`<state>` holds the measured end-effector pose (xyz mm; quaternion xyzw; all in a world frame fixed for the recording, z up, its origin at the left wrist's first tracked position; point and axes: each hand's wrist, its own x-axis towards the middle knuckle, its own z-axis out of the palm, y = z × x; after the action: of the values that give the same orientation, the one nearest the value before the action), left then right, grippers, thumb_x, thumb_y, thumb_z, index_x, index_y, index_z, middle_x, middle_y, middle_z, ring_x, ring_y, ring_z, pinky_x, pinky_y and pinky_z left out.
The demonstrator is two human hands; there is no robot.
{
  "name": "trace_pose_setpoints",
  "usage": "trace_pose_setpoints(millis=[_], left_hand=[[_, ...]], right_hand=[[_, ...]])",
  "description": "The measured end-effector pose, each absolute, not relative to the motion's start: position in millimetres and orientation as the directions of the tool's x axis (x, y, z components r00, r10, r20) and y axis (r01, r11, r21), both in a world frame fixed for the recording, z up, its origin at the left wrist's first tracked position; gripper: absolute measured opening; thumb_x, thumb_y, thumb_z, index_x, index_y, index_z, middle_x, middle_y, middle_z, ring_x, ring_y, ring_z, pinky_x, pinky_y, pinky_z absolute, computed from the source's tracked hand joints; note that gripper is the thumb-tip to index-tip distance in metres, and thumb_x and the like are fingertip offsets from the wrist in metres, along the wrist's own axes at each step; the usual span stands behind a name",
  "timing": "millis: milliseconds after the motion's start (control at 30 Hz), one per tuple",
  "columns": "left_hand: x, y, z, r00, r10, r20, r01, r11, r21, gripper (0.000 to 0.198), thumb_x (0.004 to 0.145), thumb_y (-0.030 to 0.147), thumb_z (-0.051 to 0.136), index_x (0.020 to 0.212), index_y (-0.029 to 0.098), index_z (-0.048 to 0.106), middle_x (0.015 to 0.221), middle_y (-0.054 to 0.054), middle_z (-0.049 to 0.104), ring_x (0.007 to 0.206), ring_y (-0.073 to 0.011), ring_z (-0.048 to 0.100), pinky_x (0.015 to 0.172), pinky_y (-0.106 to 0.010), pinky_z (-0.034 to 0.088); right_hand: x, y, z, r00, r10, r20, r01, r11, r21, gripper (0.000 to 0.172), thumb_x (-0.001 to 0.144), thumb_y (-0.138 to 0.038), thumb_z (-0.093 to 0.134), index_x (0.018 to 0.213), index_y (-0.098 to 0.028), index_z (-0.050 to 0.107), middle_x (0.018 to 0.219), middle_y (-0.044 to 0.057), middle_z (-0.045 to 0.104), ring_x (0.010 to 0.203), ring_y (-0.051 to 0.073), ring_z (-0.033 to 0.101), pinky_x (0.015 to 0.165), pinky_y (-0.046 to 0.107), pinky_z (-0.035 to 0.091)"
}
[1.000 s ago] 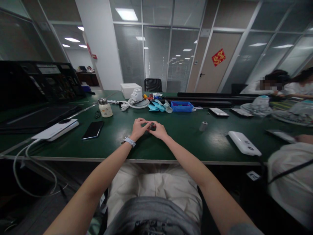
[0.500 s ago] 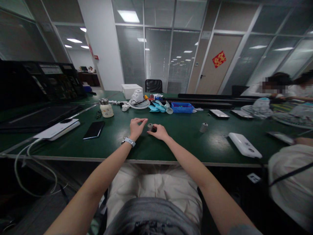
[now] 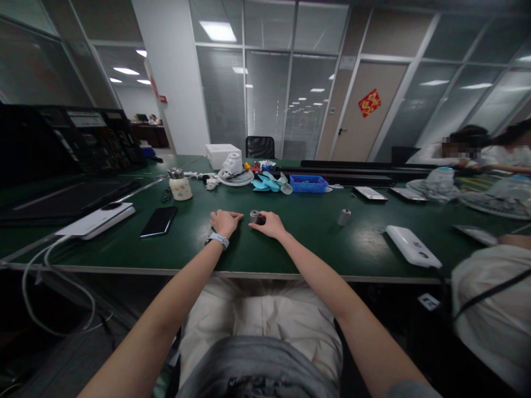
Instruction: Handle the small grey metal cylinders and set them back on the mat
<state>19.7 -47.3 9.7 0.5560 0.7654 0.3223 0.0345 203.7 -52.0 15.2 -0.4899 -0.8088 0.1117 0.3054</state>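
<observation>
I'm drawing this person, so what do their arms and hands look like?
The left hand and right hand wear no gloves. A pale grey watch strap goes around the left wrist; the right wrist is bare. A grey sleeve shows high on the right arm.

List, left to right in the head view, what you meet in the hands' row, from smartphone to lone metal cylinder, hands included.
Smartphone, left hand, right hand with the held metal cylinder, lone metal cylinder.

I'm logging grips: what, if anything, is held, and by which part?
The right hand holds a metal cylinder by its side; whether the left hand pinches anything cannot be told.
</observation>
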Motion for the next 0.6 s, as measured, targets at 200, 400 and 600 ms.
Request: trace_pose_setpoints(millis=[200,400,600], left_hand=[[22.0,-50.3,11.4,-0.367,0.887,0.280,0.846,0.194,0.497,0.037,0.074,0.058,0.060,0.093,0.032,0.077,0.110,-0.015,0.055,0.110,-0.0380,0.040,0.089,-0.049,0.037],[23.5,-52.4,14.5,-0.442,0.842,0.309,0.809,0.225,0.544,0.039,0.084,0.053,0.047,0.108,0.033,0.072,0.115,-0.014,0.055,0.112,-0.0347,0.042,0.090,-0.045,0.038],[23.0,-51.2,16.6,-0.520,0.794,0.315,0.740,0.235,0.630,0.036,0.088,0.043,0.043,0.106,0.028,0.070,0.113,-0.014,0.058,0.111,-0.0335,0.044,0.087,-0.044,0.040]], right_hand=[[203.8,-50.6,14.0,-0.329,0.864,0.382,0.731,0.489,-0.477,0.048,0.070,-0.060,0.068,0.098,-0.021,0.067,0.095,0.005,0.071,0.088,0.021,0.065,0.078,0.032,0.048],[202.9,-49.8,12.4,-0.328,0.864,0.383,0.702,0.494,-0.513,0.044,0.071,-0.058,0.068,0.096,-0.021,0.067,0.092,0.004,0.071,0.085,0.019,0.065,0.076,0.030,0.047],[205.2,-45.8,9.8,-0.286,0.873,0.395,0.715,0.469,-0.519,0.044,0.076,-0.061,0.061,0.094,-0.020,0.066,0.090,0.004,0.070,0.081,0.018,0.063,0.075,0.029,0.045]])
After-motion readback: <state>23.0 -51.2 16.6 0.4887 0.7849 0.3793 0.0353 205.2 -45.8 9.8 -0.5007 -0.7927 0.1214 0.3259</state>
